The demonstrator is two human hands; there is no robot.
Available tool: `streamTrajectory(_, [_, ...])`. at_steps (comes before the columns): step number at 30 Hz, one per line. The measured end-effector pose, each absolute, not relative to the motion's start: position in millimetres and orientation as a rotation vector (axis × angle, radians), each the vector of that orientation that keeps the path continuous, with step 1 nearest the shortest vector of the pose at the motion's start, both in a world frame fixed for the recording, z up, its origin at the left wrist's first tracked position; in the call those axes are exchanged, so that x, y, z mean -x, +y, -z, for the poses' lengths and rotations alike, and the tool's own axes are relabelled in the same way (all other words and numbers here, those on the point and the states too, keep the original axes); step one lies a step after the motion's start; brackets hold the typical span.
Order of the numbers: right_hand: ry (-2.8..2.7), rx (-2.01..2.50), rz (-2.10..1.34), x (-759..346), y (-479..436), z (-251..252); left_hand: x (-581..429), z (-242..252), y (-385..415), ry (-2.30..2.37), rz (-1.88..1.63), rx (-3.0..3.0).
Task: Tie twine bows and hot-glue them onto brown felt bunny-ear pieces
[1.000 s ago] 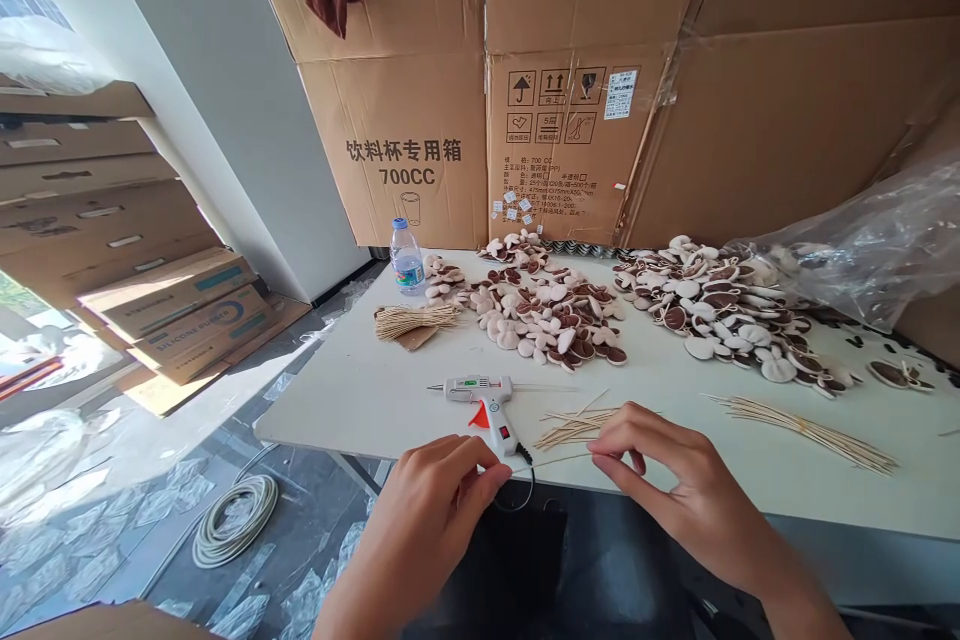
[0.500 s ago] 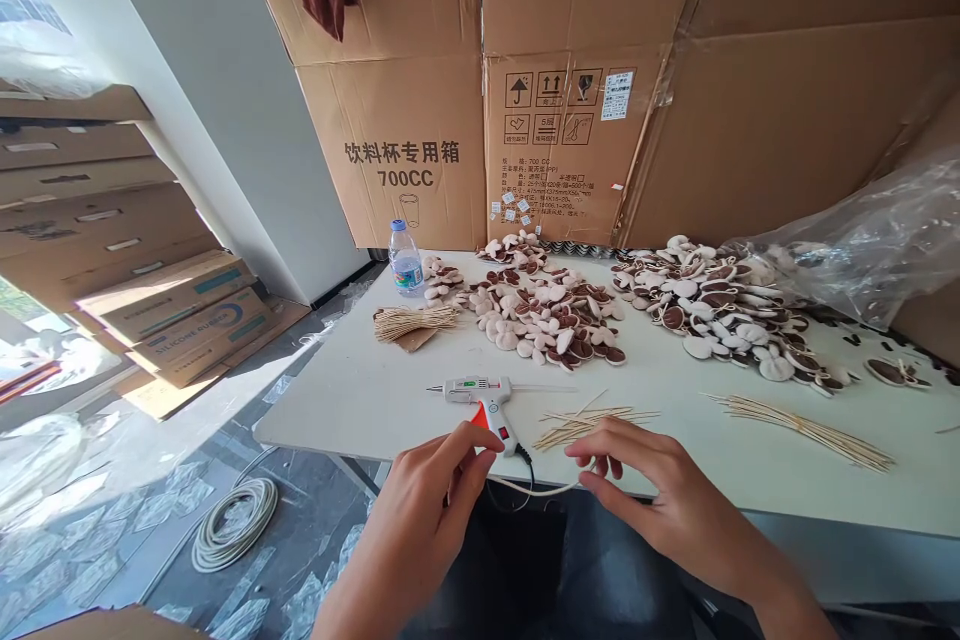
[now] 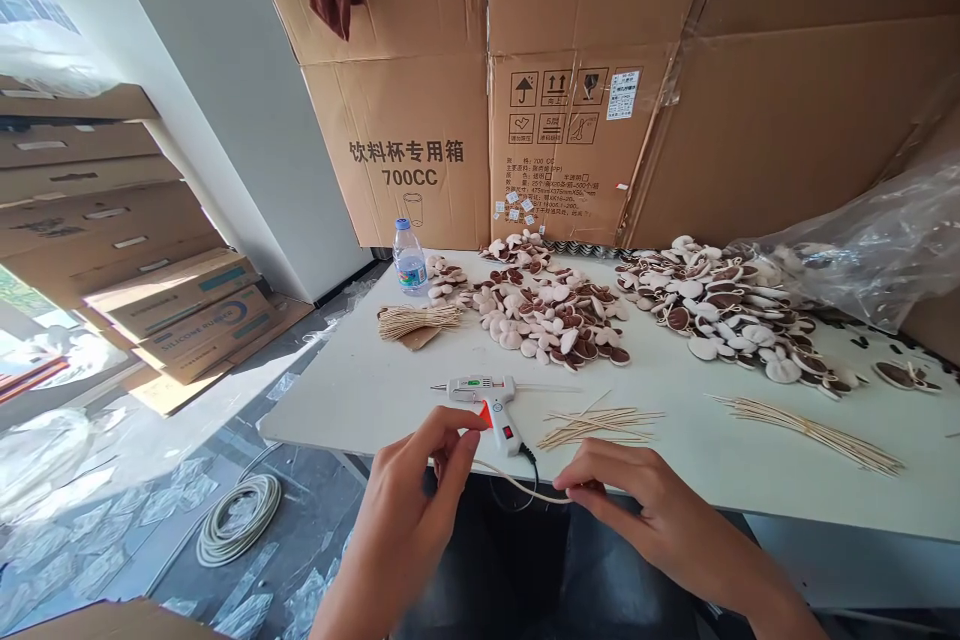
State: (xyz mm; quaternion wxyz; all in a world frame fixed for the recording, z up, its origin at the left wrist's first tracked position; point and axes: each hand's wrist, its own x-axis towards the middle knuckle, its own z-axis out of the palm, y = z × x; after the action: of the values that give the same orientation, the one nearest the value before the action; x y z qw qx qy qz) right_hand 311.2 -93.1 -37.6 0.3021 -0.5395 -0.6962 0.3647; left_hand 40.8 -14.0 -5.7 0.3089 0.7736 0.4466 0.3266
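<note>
A thin pale stick spans the gap between my hands in a shallow downward curve, over the table's front edge. My left hand pinches its left end, which the fingers hide. At its right end, the thumb and fingertips of my right hand are closed on it. Just beyond my left fingers a white hot glue gun with an orange trigger lies on its side, a clear glue stick in its back. Loose thin sticks are spread on the table beyond my right hand.
Plush brown-and-white pieces form a middle pile and a right pile. A water bottle stands behind a stick bundle; another bundle lies right. Cardboard walls the back. Coiled cable lies on the floor.
My right hand has moved slightly left and down, its fingers closing on the stick. My left hand has shifted a little left and up. The view has shifted slightly.
</note>
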Motion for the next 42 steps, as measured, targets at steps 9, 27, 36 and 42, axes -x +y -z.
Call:
streamTrajectory(9, [-1.817,1.473,-1.056,-311,-97,31,-41,5,-13,1.228,-1.068,-1.987])
streamTrajectory(27, [-1.919,1.484,-0.811,-313,-94,32,-45,4,-12,1.169,-0.709,-2.113])
streamTrajectory(36, [-1.816,1.304,-0.733,-316,-101,29,-45,2,-15,0.923,-0.340,-2.178])
streamTrajectory(42, [-1.819,1.278,-0.711,-318,-103,25,-44,7,-15,1.031,-0.533,-2.104])
